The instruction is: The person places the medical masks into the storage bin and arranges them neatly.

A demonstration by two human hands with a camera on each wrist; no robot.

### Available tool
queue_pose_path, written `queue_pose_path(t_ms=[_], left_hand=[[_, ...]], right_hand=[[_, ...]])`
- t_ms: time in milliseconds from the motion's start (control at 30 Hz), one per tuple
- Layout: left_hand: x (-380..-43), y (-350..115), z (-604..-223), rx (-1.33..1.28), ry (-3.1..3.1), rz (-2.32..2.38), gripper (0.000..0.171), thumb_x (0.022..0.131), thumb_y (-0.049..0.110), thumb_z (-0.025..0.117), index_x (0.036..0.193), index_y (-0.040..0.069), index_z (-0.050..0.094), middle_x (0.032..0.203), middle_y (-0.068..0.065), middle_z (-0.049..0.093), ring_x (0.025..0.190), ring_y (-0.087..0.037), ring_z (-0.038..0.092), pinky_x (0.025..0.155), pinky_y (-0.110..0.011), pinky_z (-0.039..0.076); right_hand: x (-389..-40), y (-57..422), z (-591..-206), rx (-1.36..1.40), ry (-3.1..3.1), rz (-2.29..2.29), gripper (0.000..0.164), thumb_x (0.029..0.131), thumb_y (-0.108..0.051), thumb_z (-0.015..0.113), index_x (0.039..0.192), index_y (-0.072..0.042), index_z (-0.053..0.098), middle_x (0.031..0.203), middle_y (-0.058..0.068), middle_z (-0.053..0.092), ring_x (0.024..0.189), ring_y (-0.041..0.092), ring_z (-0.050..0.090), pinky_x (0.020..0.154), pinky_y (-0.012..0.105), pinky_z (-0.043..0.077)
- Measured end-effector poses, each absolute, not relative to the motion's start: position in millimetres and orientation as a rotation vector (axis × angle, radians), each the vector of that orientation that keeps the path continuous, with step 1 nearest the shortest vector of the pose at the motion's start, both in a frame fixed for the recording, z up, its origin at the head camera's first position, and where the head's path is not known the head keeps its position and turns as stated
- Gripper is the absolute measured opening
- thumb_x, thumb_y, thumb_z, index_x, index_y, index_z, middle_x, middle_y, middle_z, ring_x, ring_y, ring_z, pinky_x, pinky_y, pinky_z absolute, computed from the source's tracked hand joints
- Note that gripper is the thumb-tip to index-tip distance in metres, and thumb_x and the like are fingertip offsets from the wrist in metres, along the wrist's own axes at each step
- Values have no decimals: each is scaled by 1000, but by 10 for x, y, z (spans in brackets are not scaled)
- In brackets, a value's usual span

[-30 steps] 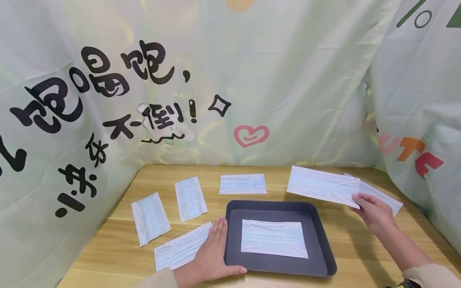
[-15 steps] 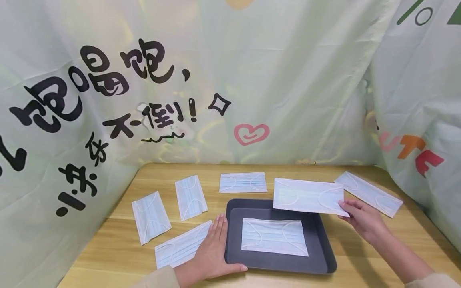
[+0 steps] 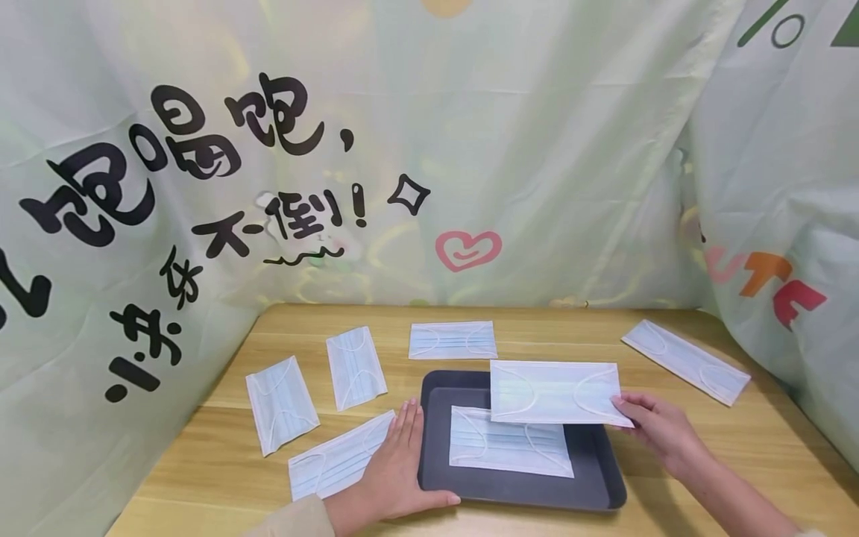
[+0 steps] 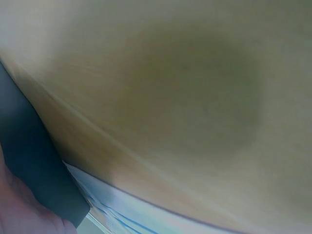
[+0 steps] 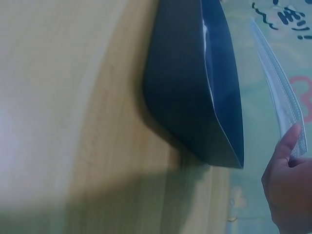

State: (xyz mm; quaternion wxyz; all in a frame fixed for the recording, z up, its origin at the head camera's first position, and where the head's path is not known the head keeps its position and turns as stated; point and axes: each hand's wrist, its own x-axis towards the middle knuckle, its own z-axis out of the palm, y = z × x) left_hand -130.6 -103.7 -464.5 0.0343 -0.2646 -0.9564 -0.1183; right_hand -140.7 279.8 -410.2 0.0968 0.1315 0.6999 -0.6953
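Note:
My right hand [image 3: 661, 436] pinches the right end of a pale blue face mask [image 3: 553, 389] between thumb and fingers. In the right wrist view this mask [image 5: 278, 80] is up above the rim of the dark grey tray [image 5: 178, 78]. From the head view it overlaps the tray [image 3: 597, 477] and part of a second face mask [image 3: 503, 447] lying flat inside. My left hand [image 3: 392, 473] rests with straight fingers along the tray's left edge, thumb at the front-left corner. Its forearm and fingers cover part of another mask [image 3: 335, 462] on the table.
Two masks lie at the left, one nearer [image 3: 282, 406] and one farther [image 3: 357, 369]. Behind the tray is another mask [image 3: 452, 341], and one more mask [image 3: 686, 363] lies slanted at the back right. Printed cloth [image 3: 537, 149] hangs around the wooden table [image 3: 201, 462].
My right hand has brought its mask leftward and toward me, from the back right to over the tray. The left hand and the tray have stayed put.

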Motion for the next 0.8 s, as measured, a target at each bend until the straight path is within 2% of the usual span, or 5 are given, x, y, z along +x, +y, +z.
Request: queue_pose_path(t_ms=[167,333,533,800], left_hand=[[-1305,-1033,-4648,-817,-2940,-386,126,66,86,44,143,-10,18,152,-26,15,141,-38,16,112,-46,27],[-1306,-1037,-4650,-815,-2951,-398,126,66,86,44,143,-10,17,152,-26,14,141,-38,15,111,-47,27],[-1311,-1049,-4643,-822,-2948,-400,125,67,85,44,143,-10,17,152,-26,14,141,-38,16,111,-47,27],[-1308,-1047,-4650,-830,-2942,-412,125,67,86,43,143,-10,17,152,-27,14,141,-38,16,112,-48,26]], right_hand=[[-1366,2672,-4143,404,2068,-2024,9,93,-12,54,88,-15,61,77,-11,60,69,2,58,65,18,53],[-1317,2515,-4198,377,2052,-2029,8,93,-9,53,95,-5,59,79,-8,59,70,3,59,67,19,54],[-1304,2338,-4277,366,2046,-2050,9,93,-5,51,95,-2,59,78,-6,59,69,5,59,67,21,54],[-1308,2188,-4365,421,2099,-2014,19,92,-4,51,104,10,54,78,-3,60,69,7,58,68,23,55]])
